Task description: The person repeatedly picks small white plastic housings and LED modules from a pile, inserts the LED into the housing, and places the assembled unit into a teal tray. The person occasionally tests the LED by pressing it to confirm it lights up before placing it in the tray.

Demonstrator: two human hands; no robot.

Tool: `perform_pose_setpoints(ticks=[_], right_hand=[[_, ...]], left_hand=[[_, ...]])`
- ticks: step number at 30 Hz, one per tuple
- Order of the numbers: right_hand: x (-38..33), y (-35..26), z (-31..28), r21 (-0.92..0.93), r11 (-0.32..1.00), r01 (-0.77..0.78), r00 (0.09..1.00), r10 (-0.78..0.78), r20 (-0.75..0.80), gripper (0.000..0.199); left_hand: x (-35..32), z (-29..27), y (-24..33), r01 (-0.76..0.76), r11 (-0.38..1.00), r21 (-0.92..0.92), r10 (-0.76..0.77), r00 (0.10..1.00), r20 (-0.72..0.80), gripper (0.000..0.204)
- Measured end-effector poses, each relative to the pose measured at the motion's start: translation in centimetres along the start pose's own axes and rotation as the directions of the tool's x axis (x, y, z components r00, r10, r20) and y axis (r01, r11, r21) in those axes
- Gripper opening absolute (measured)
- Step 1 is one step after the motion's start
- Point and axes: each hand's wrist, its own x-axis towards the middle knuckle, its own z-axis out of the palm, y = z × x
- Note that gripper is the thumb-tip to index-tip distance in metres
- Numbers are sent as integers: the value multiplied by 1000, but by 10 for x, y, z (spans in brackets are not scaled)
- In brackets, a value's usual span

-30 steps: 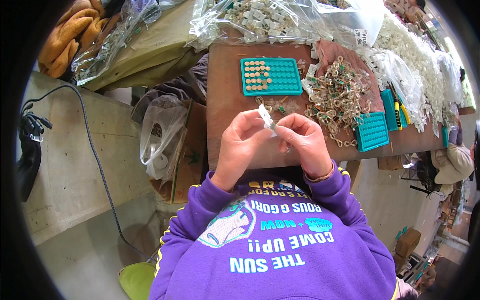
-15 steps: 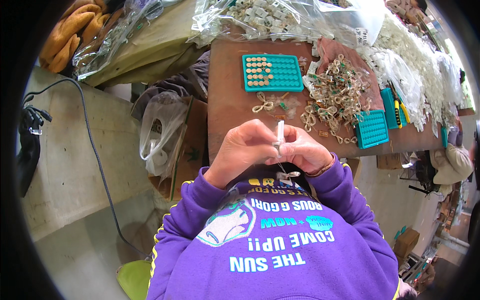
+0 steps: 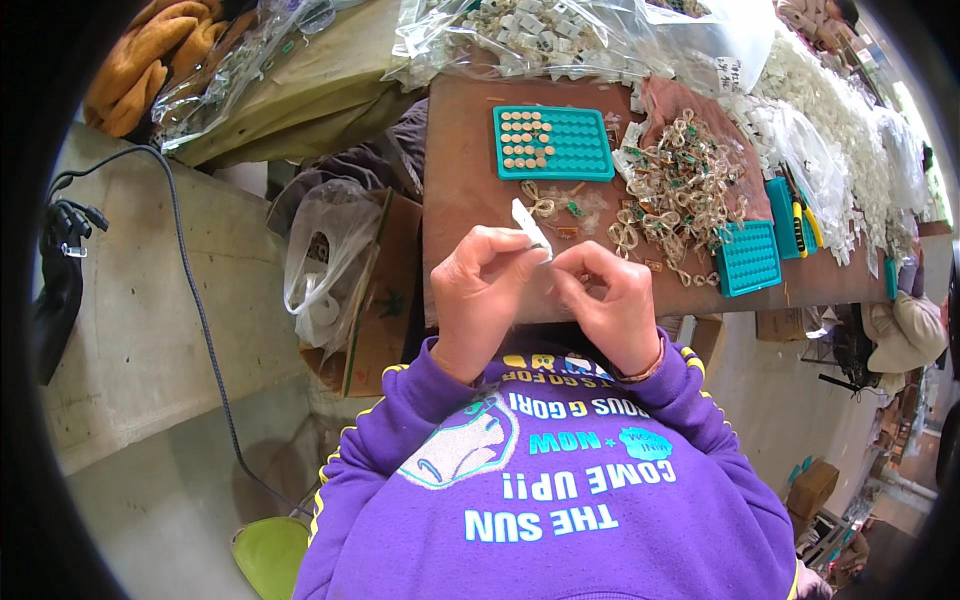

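While both hands meet just above the near edge of the brown table, head view first and only. Left hand pinching a small white strip between thumb and forefinger, strip angled up and away, tip over the table near a loose tan ring. Right hand curled close, fingertips closed at the strip's lower end; what lies between those fingertips too small to tell. Strip held in the air, touching nothing on the table.

Judging the fiddly work in hand: best kept low and near the chest, grip right at the strip's end, wrists steady, small pulls rather than tugs, so nothing slips from the pinch into the lap.

Now the packaging. Clear plastic bags of pale small parts heaped along the far edge, crinkled and shiny. Small white label on a bag at far right, print left unread. Teal tray, rectangular, with a block of tan discs filling its left cells. Second teal tray at right, cells bare. Tangle of tan rings between the two. White plastic bag hanging at an open cardboard box left of the table. Another clear bag at upper left beside orange fabric.
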Motion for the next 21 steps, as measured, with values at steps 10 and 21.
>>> perform_pose_setpoints(ticks=[10,21], right_hand=[[1,3,0,-102,975,198,972,-208,-106,11],[7,-4,7,-138,983,124,977,-145,-157,8]], left_hand=[[-1,1,-4,50,980,-192,-62,997,-57,16],[0,-1,-10,-194,966,170,199,980,-11,19]])
